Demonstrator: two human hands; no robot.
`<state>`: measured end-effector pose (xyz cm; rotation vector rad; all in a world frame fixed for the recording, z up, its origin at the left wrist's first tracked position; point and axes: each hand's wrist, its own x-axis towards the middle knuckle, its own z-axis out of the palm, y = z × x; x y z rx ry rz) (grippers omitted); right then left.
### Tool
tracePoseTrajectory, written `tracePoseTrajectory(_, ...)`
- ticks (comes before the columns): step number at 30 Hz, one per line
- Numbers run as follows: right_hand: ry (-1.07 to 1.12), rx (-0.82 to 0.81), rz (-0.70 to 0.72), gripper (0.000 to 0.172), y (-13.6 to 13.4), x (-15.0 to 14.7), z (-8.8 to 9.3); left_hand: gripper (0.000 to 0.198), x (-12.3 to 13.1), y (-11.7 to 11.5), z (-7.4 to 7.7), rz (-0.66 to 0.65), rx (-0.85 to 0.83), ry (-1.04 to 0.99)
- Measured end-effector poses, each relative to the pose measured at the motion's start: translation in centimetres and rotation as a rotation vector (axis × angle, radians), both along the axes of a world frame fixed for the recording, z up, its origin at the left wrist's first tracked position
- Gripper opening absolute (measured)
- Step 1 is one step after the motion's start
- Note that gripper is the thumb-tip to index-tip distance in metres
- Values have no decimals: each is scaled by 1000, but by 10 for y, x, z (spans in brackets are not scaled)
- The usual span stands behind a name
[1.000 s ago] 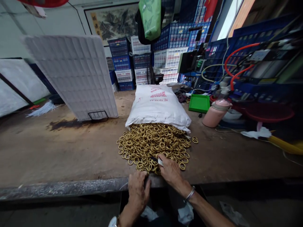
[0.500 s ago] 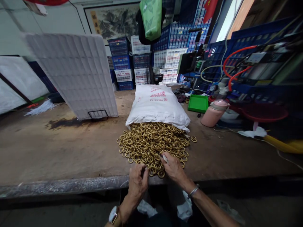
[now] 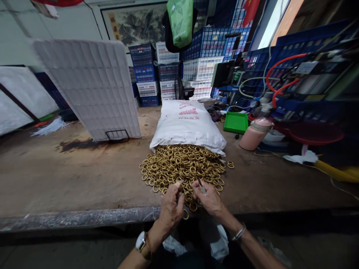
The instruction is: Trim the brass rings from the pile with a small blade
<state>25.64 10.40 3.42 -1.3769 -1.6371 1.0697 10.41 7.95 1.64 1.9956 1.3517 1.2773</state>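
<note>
A heap of brass-coloured rings (image 3: 179,164) lies at the front of the wooden table, spilling out from under a white sack (image 3: 187,125) with red print. At the heap's near edge is my left hand (image 3: 171,203), thumb and forefinger apart, with nothing visible between them. My right hand (image 3: 211,200) is closed on a small knife-like tool (image 3: 201,186) with a short metal blade; its fingertips are close to the rings. A single ring (image 3: 185,214) shows beside my left wrist at the table's front edge.
A white padded panel (image 3: 92,89) stands in a black wire holder on the left. To the right are a green tray (image 3: 236,122), a pink bottle (image 3: 254,135) and a red dish (image 3: 315,133). Stacked blue and white crates (image 3: 202,69) rise behind.
My left hand has moved right and forward over the rings, its thumb spreading away from the fingers. A single ring now appears below the heap. My right hand has shifted slightly right.
</note>
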Motion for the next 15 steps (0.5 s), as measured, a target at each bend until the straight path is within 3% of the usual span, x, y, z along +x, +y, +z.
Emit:
tracePoseTrajectory(6, 216, -202, 140, 27, -13, -5, 12, 27, 1, -1, 16, -184, -80, -20)
tracePoseTrajectory(10, 328, -342, 106, 25, -19, -10, 16, 19, -2, -6, 19, -158, -62, -29)
tracePoseTrajectory(15, 436, -451, 98, 33, -22, -17, 15, 16, -3, -10, 11, -49, 32, -60)
